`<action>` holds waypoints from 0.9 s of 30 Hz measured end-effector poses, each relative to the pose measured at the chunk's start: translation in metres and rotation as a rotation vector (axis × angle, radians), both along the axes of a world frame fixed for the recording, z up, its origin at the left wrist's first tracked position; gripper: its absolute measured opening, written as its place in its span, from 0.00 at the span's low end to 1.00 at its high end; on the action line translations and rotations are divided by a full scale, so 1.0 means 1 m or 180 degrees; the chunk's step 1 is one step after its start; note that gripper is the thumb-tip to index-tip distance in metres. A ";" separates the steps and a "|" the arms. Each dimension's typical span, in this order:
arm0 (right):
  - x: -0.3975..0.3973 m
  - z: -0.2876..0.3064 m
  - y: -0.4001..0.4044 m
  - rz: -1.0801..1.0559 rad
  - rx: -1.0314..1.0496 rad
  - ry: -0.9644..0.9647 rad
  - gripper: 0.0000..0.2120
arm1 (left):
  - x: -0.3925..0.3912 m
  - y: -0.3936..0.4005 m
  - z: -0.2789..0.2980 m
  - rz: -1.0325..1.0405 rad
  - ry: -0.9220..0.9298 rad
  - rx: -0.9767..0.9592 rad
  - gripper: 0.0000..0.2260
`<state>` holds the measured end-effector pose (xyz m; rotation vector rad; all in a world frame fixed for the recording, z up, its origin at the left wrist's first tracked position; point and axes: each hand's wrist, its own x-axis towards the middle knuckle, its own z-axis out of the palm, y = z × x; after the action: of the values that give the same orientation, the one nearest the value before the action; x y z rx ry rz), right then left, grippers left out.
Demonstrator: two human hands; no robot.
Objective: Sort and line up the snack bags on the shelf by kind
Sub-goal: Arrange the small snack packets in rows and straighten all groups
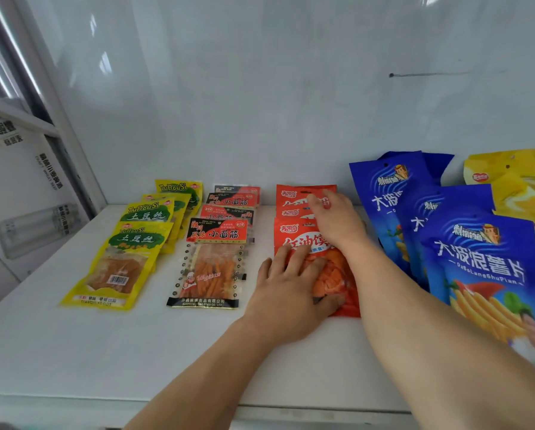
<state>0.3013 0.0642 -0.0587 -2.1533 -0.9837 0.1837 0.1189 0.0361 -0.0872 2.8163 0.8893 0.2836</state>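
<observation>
Nearest us, the white shelf (74,352) runs smooth and matte under both forearms. We judge the step in hand to be the squaring-up of the red snack bags (294,235), the third column along. Our left hand (291,287) lies flat on the front bag, its grip spread, fingers straight and pressing the crinkly film down over the lumpy orange pieces inside. Just beyond it, our right hand (337,221) rests on the bags further back in the same column, fingers loosely extended over their top edges — pinching nothing that we can see.

To the left of the left grip lies the column of black-and-red bags (212,262), clear-windowed, with thin orange sticks showing through; further left, the yellow-and-green bags (120,265), flat and glossy, overlap like roof tiles. Both columns look already ordered.

To the right of the right grip the tall blue chip bags (483,265) stand puffed and shiny, overlapping and leaning somewhat askew; behind them are yellow bags (517,181), only partly in view.

The next move, we think, calls for sliding the red bags into an even, straight overlap — then light pressure only, since the film is slippery and the contents brittle. After that, the blue bags would want straightening.
</observation>
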 end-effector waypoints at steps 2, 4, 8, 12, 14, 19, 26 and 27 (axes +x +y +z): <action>-0.004 0.001 -0.009 -0.0111 0.0262 0.0243 0.43 | -0.001 -0.001 -0.001 -0.0001 -0.0109 0.0041 0.35; -0.012 0.004 -0.023 -0.0210 0.0396 0.0346 0.40 | -0.002 -0.002 0.000 0.0031 -0.0292 0.0085 0.36; -0.022 -0.001 -0.049 -0.0258 0.0513 0.0554 0.33 | -0.004 -0.003 0.002 0.0273 -0.0427 0.0136 0.42; -0.033 -0.011 -0.052 0.0047 0.0646 0.0785 0.38 | -0.004 -0.003 0.002 0.0243 -0.0420 -0.0071 0.36; -0.034 -0.014 -0.053 0.0134 0.0644 0.0868 0.37 | -0.003 -0.003 0.002 0.0227 -0.0427 -0.0197 0.36; -0.034 -0.014 -0.055 0.0198 0.0522 0.0735 0.31 | -0.002 -0.002 0.004 0.0312 -0.0353 -0.0245 0.37; -0.048 -0.001 -0.074 0.0093 0.0382 0.0313 0.28 | -0.006 -0.009 0.007 0.0366 -0.0432 0.0034 0.35; -0.049 0.001 -0.079 0.0121 0.0367 0.0271 0.27 | -0.006 -0.011 0.008 0.0370 -0.0458 0.0075 0.34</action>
<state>0.2523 -0.0148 -0.0573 -2.0068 -0.9635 0.2294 0.1127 0.0250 -0.0790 2.7281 1.0240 0.5091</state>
